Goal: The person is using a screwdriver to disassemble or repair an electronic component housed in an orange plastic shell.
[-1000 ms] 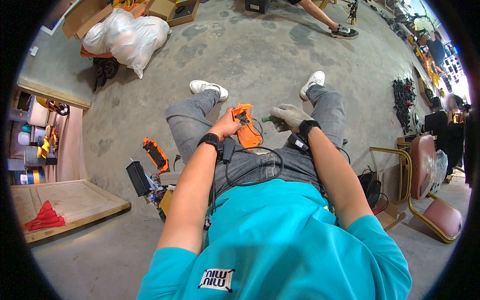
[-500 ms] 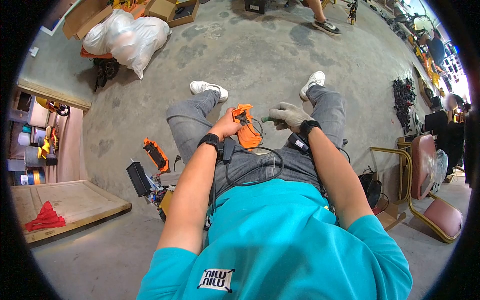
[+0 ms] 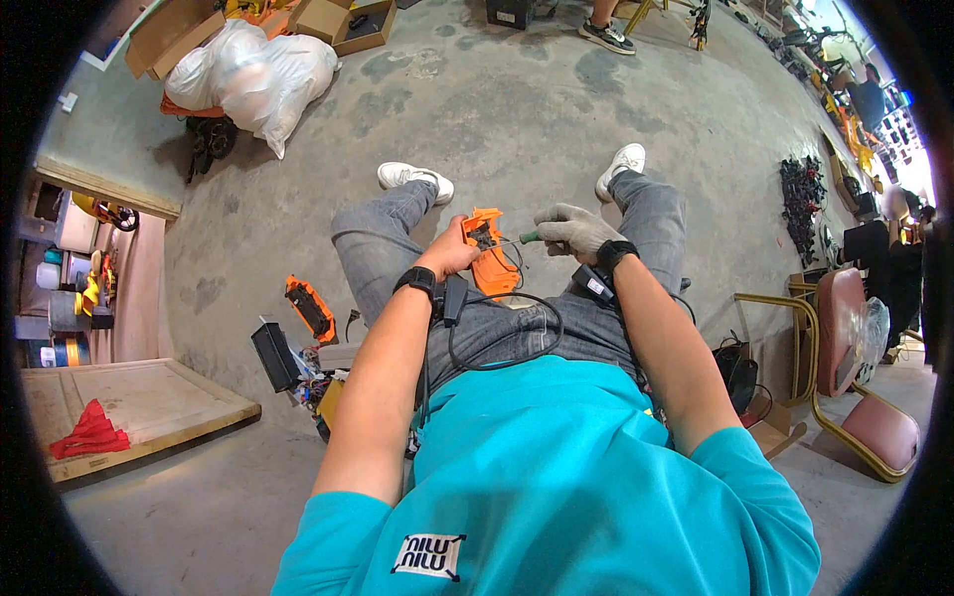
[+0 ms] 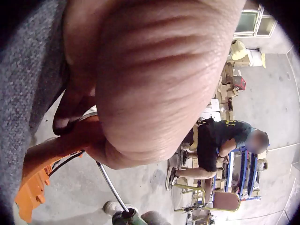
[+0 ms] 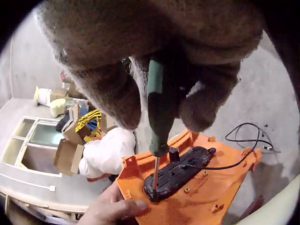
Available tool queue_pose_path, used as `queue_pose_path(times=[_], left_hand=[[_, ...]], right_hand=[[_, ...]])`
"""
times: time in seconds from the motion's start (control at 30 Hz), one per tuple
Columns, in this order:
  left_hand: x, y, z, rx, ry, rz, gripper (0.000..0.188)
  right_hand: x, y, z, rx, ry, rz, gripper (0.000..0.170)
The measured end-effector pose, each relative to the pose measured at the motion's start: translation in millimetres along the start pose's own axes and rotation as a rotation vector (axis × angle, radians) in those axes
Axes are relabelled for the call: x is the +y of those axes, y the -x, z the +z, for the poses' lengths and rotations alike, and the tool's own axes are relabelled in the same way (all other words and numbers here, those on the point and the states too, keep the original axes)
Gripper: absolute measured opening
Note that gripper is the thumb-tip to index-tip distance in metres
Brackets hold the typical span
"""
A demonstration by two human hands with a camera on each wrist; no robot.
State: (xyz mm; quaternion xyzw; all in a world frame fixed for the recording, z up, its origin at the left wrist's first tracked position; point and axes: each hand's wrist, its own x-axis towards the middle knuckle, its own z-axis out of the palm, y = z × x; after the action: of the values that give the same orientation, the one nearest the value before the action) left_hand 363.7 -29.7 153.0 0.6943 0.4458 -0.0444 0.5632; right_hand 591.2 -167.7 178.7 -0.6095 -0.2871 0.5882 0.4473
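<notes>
My bare left hand [image 3: 452,250] grips the edge of an orange plastic housing [image 5: 206,201] above my lap, its thumb over the near corner in the right wrist view. Set into the housing is a long black part [image 5: 180,174] from which a thin black cable [image 5: 225,167] trails off to a small plug. My right hand [image 3: 576,232], in a knitted glove, holds a screwdriver by its green handle [image 5: 158,108]. The metal shaft [image 5: 157,174] points down, its tip at one end of the black part. In the left wrist view the shaft [image 4: 112,187] shows beyond my left hand.
Another orange housing [image 3: 310,308] lies on the floor to my left, near a black box [image 3: 273,355] and mixed parts. A wooden panel [image 3: 189,392] with a red cloth [image 3: 89,431] is farther left. At right, a chair [image 3: 840,338] lies tipped over.
Both hands, the housing and the screwdriver stay almost in place. In the background, another person's leg and shoe have moved left across the floor.
</notes>
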Motion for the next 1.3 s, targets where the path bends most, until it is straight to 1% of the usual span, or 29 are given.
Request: queue_pose_path(times=[0.07, 0.1, 0.17, 0.3, 0.37, 0.4, 0.47, 0.6, 0.67, 0.8, 0.9, 0.97, 1.1, 1.17, 1.2, 1.27, 1.3], left_hand=[[0, 0, 0, 0.001, -0.011, 0.001, 0.079], [1, 0, 0, 0.002, -0.022, 0.001, 0.078], [2, 1, 0, -0.001, -0.012, 0.003, 0.078], [-3, -2, 1, 0.010, -0.008, 0.025, 0.079], [-2, -2, 1, 0.008, -0.011, 0.015, 0.079], [-2, -2, 0, 0.006, -0.013, 0.005, 0.079], [0, 0, 0, 0.001, -0.009, 0.011, 0.079], [-2, -3, 1, 0.000, 0.000, -0.002, 0.079], [-2, -3, 1, 0.003, -0.010, -0.003, 0.079], [1, 1, 0, 0.010, -0.023, 0.022, 0.080], [0, 0, -1, -0.025, 0.017, 0.002, 0.080], [-7, -7, 0, -0.013, 0.006, 0.015, 0.079], [-13, -11, 3, 0.003, 0.028, 0.045, 0.079], [-11, -9, 2, -0.002, 0.025, 0.037, 0.079], [-10, -8, 2, -0.006, 0.022, 0.029, 0.080], [-6, -6, 1, -0.008, 0.017, 0.018, 0.080], [-5, -6, 1, -0.009, 0.012, 0.007, 0.080]], right_hand=[[-3, 2, 1, -0.011, -0.004, 0.120, 0.029], [-3, 1, 0, -0.011, -0.004, 0.120, 0.029], [-3, -3, -5, -0.028, 0.016, 0.207, 0.028], [-1, -2, -5, -0.015, 0.042, 0.175, 0.028], [5, -4, -5, -0.014, -0.041, 0.091, 0.029], [7, -6, -6, -0.013, -0.041, 0.091, 0.029], [10, -11, -10, -0.066, -0.035, 0.017, 0.032], [3, -4, -1, -0.012, -0.033, 0.038, 0.029], [0, -2, -1, -0.009, 0.037, 0.145, 0.028], [-2, -1, -1, 0.018, 0.052, 0.151, 0.028], [-2, -1, -2, 0.021, 0.086, 0.114, 0.025], [2, -3, -5, -0.026, 0.016, 0.062, 0.027], [-1, -1, -2, -0.028, 0.020, 0.007, 0.030], [-8, 5, 4, 0.013, 0.051, 0.055, 0.030], [-6, 4, 3, 0.013, 0.051, 0.056, 0.030], [-2, 1, -2, -0.018, 0.035, 0.153, 0.031], [-1, -1, -2, -0.019, 0.035, 0.153, 0.031]])
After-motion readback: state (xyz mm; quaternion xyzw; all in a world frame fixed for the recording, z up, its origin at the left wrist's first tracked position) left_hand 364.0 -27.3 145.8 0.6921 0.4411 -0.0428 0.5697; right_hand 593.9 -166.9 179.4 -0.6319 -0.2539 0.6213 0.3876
